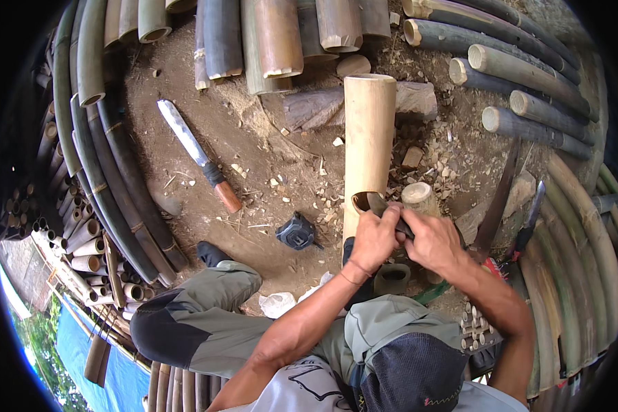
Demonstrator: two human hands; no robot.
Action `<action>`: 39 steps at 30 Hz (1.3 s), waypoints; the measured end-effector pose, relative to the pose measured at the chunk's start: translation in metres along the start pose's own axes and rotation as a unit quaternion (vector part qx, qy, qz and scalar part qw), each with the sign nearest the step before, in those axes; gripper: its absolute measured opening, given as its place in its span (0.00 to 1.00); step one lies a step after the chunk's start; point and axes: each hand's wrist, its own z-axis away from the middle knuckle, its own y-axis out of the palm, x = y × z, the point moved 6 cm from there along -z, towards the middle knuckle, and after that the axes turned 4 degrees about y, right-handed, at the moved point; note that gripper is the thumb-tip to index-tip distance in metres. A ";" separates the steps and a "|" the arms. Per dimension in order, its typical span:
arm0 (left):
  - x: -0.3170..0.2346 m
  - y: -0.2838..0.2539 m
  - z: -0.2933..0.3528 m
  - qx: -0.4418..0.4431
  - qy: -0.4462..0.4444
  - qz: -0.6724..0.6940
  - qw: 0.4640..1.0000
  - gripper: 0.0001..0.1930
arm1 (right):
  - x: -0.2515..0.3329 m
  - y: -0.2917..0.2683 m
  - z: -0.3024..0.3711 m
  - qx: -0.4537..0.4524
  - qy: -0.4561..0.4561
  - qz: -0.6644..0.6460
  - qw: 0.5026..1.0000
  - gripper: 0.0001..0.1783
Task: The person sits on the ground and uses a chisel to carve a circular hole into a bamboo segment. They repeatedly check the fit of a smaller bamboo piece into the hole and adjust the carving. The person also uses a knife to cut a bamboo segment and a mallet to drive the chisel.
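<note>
- Grey-green trousers (206, 323) and a dark knitted cap (408, 374) are seen closest, at the lower edge, with both bare forearms rising from there.
- A pale yellow bamboo section (367, 147) is held upright in front of the knees, its lower end between the legs and its top leaning toward a weathered log (323, 106).
- Its skin is smooth and matte; it is a straight hollow cylinder with a flat-cut top, and a rounded notch is cut into its side near the hands, showing a dark interior.
- A curved dark blade (376, 204) is set in that notch.
- The left hand (372, 240) is clenched over the tool just below the notch, touching the bamboo.
- The right hand (432, 240) is wrapped around the same tool's handle, beside the left hand.
- A short cut bamboo stub (419, 197) with a pale round end stands just right of the hands.
- A machete (196, 152) with a worn steel blade and a reddish wooden handle lies on the bare earth to the left, well apart.
- A small dark tape measure (296, 232) lies on the ground between the machete and the bamboo section.
- Pale wood chips (429, 161) are scattered over the dirt.
- Long green and grey bamboo poles (522, 75) are stacked all around, round and hollow at their cut ends.
</note>
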 end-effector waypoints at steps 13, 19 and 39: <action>0.025 -0.006 -0.009 0.077 -0.021 0.468 0.880 0.17 | 0.060 -0.038 -0.069 0.179 -0.164 0.276 0.930 0.05; 0.002 0.000 -0.008 0.065 -0.027 -0.133 0.989 0.16 | 0.005 -0.009 0.003 0.047 0.104 -0.065 0.991 0.14; 0.043 0.032 0.018 0.090 -0.136 0.442 0.882 0.15 | 0.012 -0.025 -0.026 0.141 -0.187 0.211 0.949 0.10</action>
